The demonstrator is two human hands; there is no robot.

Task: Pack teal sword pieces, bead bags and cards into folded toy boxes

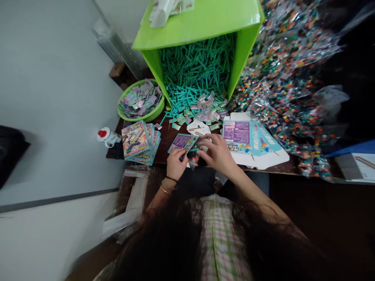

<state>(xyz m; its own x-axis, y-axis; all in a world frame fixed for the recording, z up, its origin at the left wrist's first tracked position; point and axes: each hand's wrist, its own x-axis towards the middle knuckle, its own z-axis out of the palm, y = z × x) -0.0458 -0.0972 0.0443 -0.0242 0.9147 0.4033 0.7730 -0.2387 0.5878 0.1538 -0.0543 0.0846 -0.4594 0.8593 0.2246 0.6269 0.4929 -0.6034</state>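
Left hand point(176, 163) holding cardboard box point(179, 143), curled right hand point(219, 153), crinkly plastic bags point(278, 93)

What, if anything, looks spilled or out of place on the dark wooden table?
Thin turquoise plastic sticks spill from the open mouth of the lime-green rectangular box onto the table, among small, shiny, scattered packets. It looks untidy, though perhaps deliberate.
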